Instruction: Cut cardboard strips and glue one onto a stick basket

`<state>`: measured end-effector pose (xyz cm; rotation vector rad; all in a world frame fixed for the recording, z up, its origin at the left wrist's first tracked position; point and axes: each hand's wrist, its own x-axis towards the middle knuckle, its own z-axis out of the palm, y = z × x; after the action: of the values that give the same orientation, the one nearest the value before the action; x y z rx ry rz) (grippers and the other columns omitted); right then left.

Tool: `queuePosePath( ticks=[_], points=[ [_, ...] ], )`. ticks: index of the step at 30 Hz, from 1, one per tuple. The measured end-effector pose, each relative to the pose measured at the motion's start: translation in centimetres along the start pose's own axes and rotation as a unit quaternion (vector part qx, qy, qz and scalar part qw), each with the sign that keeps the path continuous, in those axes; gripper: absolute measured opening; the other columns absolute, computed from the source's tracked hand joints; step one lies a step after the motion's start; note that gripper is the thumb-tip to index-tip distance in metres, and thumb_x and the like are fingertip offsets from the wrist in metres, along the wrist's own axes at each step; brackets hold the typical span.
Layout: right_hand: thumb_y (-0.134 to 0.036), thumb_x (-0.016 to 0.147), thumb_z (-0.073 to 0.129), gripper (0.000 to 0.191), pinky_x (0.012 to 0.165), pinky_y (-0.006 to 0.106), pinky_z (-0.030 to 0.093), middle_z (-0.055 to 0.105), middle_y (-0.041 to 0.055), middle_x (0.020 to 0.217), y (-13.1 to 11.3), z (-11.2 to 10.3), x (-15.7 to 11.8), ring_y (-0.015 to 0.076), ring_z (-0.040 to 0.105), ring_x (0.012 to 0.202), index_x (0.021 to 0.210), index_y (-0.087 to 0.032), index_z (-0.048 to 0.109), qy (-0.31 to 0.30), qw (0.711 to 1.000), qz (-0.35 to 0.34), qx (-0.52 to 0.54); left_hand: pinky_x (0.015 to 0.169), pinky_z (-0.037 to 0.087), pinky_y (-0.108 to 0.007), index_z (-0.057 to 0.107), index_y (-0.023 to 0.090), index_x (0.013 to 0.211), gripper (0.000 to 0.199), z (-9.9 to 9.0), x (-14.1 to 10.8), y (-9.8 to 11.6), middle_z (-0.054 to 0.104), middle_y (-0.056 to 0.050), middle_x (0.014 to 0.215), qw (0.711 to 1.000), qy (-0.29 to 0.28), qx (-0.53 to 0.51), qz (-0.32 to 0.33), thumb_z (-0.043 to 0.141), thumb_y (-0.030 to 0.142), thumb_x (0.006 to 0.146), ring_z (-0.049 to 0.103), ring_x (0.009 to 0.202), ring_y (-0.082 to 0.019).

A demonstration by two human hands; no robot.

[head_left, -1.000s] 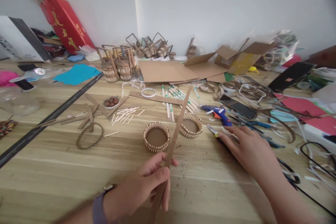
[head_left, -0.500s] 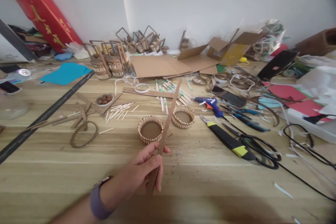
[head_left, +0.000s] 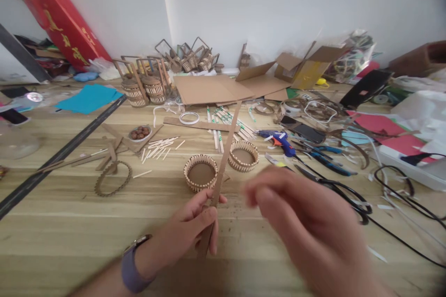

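My left hand [head_left: 197, 225], with a watch on its wrist, is closed around a long cardboard strip [head_left: 226, 153] that points up and away from me. Just behind the hand stands a round basket [head_left: 201, 172] of short wooden sticks with a cardboard bottom. A second round basket [head_left: 243, 155] sits to its right, beyond the strip. My right hand [head_left: 296, 216] hangs over the table at the right, smeared by motion. Its fingers are bent inward, and I cannot make out whether anything is between them. It partly covers a utility knife [head_left: 278, 163].
A blue glue gun [head_left: 278, 140], pliers [head_left: 331, 160] and scissors [head_left: 348, 195] lie at the right with cables. Cut sticks [head_left: 158, 148], a bowl of nuts [head_left: 140, 133] and a toothed cardboard ring [head_left: 113, 178] are at the left. Finished handled baskets [head_left: 144, 83] stand behind cardboard sheets [head_left: 212, 89].
My right hand has come into view from the lower right, over the utility knife. The left hand still grips the cardboard strip in nearly the same place.
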<state>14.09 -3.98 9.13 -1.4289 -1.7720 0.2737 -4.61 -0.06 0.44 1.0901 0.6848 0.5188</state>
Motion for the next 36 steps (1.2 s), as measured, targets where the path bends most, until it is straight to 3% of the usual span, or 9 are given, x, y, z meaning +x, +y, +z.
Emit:
queuePosePath(
  ticks=[7,13,18,23,25,27,30,32,36],
  points=[
    [-0.054,0.087,0.055,0.036,0.047,0.025,0.036,0.065,0.0010,0.063,4.6,2.9,2.4,0.0149,0.054,0.052,0.078,-0.020,0.065,-0.116,0.986,0.119,-0.030,0.041,0.024,-0.020,0.048,0.014,0.123,0.055,0.1,0.1,-0.1,0.057,0.004,0.055,0.995,-0.036,0.087,0.017,0.046,0.061,0.095,0.036,0.041,-0.008],
    [-0.035,0.097,0.038,0.037,0.049,0.025,0.030,0.054,-0.0009,0.057,4.6,4.4,1.5,0.0132,0.049,0.050,0.063,-0.022,0.047,-0.126,0.989,-0.002,-0.077,0.044,0.025,-0.021,0.050,0.013,0.120,0.050,0.3,-0.1,0.2,0.057,0.005,0.057,0.990,-0.035,0.131,0.032,0.043,0.058,0.097,0.032,0.042,-0.007],
    [-0.034,0.097,0.036,0.035,0.048,0.022,0.035,0.052,-0.0023,0.055,5.5,3.1,1.9,0.0122,0.049,0.050,0.063,-0.024,0.041,-0.118,0.992,0.000,-0.047,0.042,0.023,-0.020,0.049,0.013,0.122,0.054,0.1,-0.1,0.1,0.057,0.005,0.055,0.995,-0.042,0.089,0.021,0.044,0.060,0.096,0.033,0.041,-0.007],
    [-0.032,0.086,0.047,0.025,0.053,0.029,0.043,0.060,0.0025,0.059,10.8,0.0,1.7,0.0189,0.058,0.054,0.064,-0.023,0.053,-0.126,0.961,0.066,-0.237,0.042,0.022,-0.020,0.047,0.015,0.124,0.055,-0.1,0.1,0.2,0.060,0.004,0.056,0.999,-0.021,0.037,0.011,0.048,0.060,0.094,0.038,0.042,-0.008],
    [-0.024,0.078,0.050,0.013,0.065,0.036,0.048,0.067,0.0125,0.082,12.1,-0.5,1.3,0.0267,0.065,0.073,0.081,-0.019,0.062,-0.088,0.957,0.072,-0.268,0.043,0.023,-0.020,0.047,0.015,0.124,0.054,0.0,0.1,0.3,0.060,0.004,0.056,0.999,-0.012,0.029,0.018,0.049,0.059,0.094,0.039,0.043,-0.008],
    [-0.024,0.078,0.050,0.021,0.072,0.038,0.050,0.068,0.0150,0.091,11.8,-0.3,0.8,0.0284,0.066,0.083,0.091,-0.017,0.064,-0.068,0.968,0.067,-0.234,0.044,0.023,-0.020,0.047,0.015,0.124,0.054,0.0,0.2,0.4,0.059,0.004,0.057,0.999,-0.002,0.035,0.025,0.049,0.059,0.094,0.039,0.044,-0.008],
    [-0.036,0.089,0.046,0.025,0.058,0.029,0.046,0.067,0.0035,0.069,8.7,1.2,0.1,0.0193,0.061,0.063,0.079,-0.022,0.064,-0.134,0.984,0.075,-0.091,0.047,0.028,-0.020,0.046,0.015,0.127,0.054,0.2,0.2,0.4,0.061,0.002,0.063,0.998,0.014,0.058,0.027,0.050,0.058,0.094,0.043,0.050,-0.009],
    [-0.040,0.091,0.045,0.033,0.052,0.026,0.040,0.062,0.0000,0.058,6.2,2.6,-0.2,0.0159,0.056,0.055,0.068,-0.022,0.061,-0.185,0.978,0.093,-0.018,0.050,0.031,-0.020,0.045,0.016,0.129,0.053,0.2,0.1,0.3,0.062,0.001,0.071,0.997,0.020,0.070,0.034,0.052,0.055,0.094,0.046,0.056,-0.009],
    [-0.036,0.086,0.050,0.026,0.053,0.024,0.040,0.065,0.0000,0.065,3.6,4.6,-0.3,0.0145,0.056,0.059,0.072,-0.021,0.065,-0.244,0.954,0.147,0.099,0.055,0.033,-0.020,0.046,0.018,0.130,0.050,0.4,0.1,0.2,0.057,0.002,0.078,0.995,0.014,0.071,0.076,0.057,0.051,0.094,0.049,0.064,-0.009]
  ],
)
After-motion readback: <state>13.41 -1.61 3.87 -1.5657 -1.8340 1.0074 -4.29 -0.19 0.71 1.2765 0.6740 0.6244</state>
